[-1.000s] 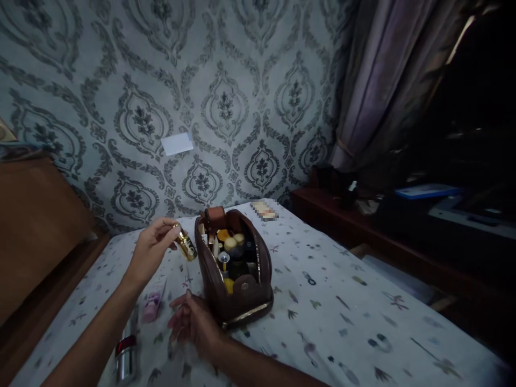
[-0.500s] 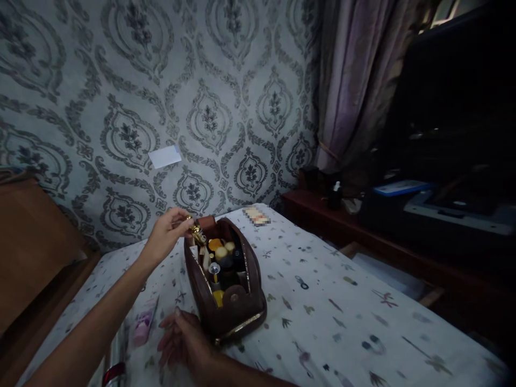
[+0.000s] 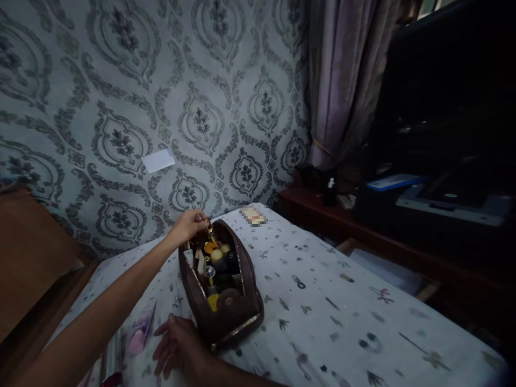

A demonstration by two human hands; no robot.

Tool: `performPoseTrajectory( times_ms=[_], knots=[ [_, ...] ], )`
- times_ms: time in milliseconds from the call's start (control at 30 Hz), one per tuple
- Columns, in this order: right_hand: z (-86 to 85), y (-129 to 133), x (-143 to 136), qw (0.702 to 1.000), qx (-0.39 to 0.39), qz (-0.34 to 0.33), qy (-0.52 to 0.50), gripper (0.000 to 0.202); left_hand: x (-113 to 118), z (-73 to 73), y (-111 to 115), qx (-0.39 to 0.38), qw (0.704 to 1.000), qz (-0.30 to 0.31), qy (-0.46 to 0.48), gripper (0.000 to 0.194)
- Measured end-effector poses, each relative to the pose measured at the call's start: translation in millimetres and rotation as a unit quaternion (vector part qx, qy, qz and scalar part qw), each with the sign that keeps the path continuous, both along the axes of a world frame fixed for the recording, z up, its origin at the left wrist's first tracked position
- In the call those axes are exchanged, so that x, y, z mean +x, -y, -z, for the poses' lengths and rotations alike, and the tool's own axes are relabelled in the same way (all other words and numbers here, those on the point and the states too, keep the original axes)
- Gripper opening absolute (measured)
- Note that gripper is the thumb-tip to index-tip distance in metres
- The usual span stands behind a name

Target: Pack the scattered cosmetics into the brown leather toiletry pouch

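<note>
An unzipped brown bag (image 3: 236, 317) stands on the patterned white sheet, filled with small bottles, round caps and tubes. Over its far end, my left hand (image 3: 191, 226) pinches a small gold-coloured item (image 3: 211, 232). My right hand (image 3: 175, 344) rests at the near left side of the bag, fingers spread and holding nothing. Just left of it lies a pink tube (image 3: 141, 329), and a silver cylinder with a red band (image 3: 112, 360) is partly hidden under my left forearm.
A pixelated flat item (image 3: 253, 215) lies at the sheet's far corner. A dark red shelf (image 3: 294, 199) with a small bottle (image 3: 331, 192) and an open drawer (image 3: 387, 271) run along the right. A brown panel (image 3: 32, 258) stands left.
My left hand has moved to the right with the gold-coloured item, farther over the bag's opening. My right hand stays beside the bag. The view has shifted slightly.
</note>
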State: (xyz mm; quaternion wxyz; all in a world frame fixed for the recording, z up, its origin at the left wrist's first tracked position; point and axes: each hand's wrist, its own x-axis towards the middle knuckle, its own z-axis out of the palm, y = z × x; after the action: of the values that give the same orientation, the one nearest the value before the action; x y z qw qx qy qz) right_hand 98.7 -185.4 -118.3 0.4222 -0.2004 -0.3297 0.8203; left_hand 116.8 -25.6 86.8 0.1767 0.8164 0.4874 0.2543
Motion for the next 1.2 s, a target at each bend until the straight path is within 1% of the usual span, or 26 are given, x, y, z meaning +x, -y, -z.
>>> performPoseTrajectory(
  times_ms=[133,300,533,667,833,1000,1200],
  knots=[
    [-0.3,-2,-2,1.0,-0.013,-0.01,0.023,0.072,10,0.8,-5,0.022,0.996,-0.02,-0.085,0.012],
    [0.0,-3,-2,0.999,-0.017,-0.011,0.027,0.073,22,3.2,-9,0.052,0.982,-0.039,-0.177,0.012],
    [1.3,-5,-4,1.0,-0.01,-0.019,0.018,0.074,29,13.7,-17,0.062,0.962,-0.045,-0.263,0.014],
    [-0.4,-4,-4,0.999,-0.009,-0.021,0.027,0.072,33,15.7,-18,0.052,0.951,-0.033,-0.304,0.012],
    [1.8,-4,-4,1.0,-0.005,-0.02,0.018,0.078,37,13.6,-18,0.033,0.938,-0.021,-0.344,0.021],
    [3.6,-3,-5,1.0,0.01,-0.011,0.009,0.082,35,13.9,-22,0.025,0.933,-0.018,-0.358,0.023],
    [0.0,-1,-3,1.0,0.006,-0.01,0.019,0.079,31,14.6,-24,0.026,0.933,-0.02,-0.358,0.023]
  ],
)
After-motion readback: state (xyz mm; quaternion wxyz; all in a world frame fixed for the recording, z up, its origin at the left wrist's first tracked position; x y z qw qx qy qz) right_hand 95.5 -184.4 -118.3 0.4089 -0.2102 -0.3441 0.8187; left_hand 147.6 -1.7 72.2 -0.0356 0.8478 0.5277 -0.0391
